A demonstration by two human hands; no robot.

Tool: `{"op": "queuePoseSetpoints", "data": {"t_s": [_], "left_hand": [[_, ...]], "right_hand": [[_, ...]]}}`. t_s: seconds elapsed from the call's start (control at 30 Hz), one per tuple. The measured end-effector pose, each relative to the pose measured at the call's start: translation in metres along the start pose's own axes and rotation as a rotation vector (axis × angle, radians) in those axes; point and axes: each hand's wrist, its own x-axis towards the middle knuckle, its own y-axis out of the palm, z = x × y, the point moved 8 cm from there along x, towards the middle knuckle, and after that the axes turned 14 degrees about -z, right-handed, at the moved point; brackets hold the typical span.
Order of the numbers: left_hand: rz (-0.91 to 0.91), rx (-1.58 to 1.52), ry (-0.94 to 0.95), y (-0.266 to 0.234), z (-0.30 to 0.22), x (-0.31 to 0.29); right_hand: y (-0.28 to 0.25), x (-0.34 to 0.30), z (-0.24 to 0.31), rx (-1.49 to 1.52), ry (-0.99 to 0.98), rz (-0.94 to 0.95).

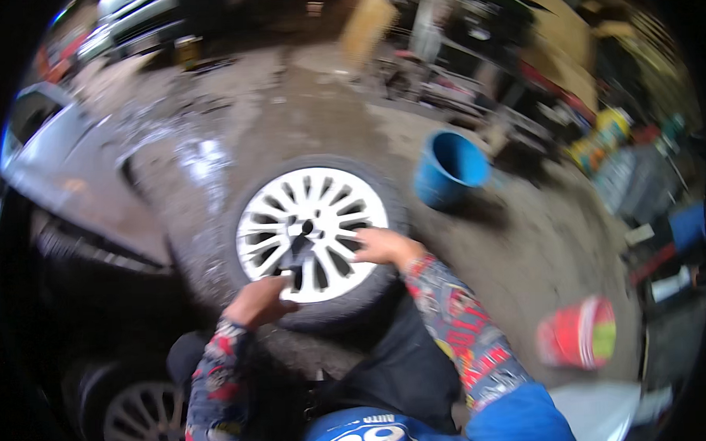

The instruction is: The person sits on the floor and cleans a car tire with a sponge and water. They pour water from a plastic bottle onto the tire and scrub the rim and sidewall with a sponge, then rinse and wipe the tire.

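A car wheel with a white multi-spoke rim (pixel 336 289) and a black tire (pixel 325 321) lies flat on the ground in front of me. My left hand (pixel 259 303) is closed at the near left edge of the rim. A dark, blurred shape lies between that hand and the hub; I cannot make out whether it is a held tool. My right hand (pixel 383 247) rests on the right side of the rim, its fingers stretched over the spokes. Patterned sleeves cover both forearms.
Right of the wheel stands a blue bucket (pixel 431 179). A red bucket (pixel 563 337) is farther right and nearer me. At left is a grey car body panel (pixel 95 179), with another wheel (pixel 142 422) below it. Scrap and boards (pixel 556 27) fill the far right.
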Motion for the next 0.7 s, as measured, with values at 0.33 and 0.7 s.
{"op": "queuePoseSetpoints", "data": {"t_s": [0.33, 0.7], "left_hand": [[-0.29, -0.071, -0.001, 0.011, 0.003, 0.034], [-0.006, 0.013, 0.056, 0.039, -0.029, 0.052]], "right_hand": [[-0.001, -0.008, -0.007, -0.152, 0.137, -0.19], [-0.049, -0.015, 0.013, -0.034, 0.21, -0.605]]}}
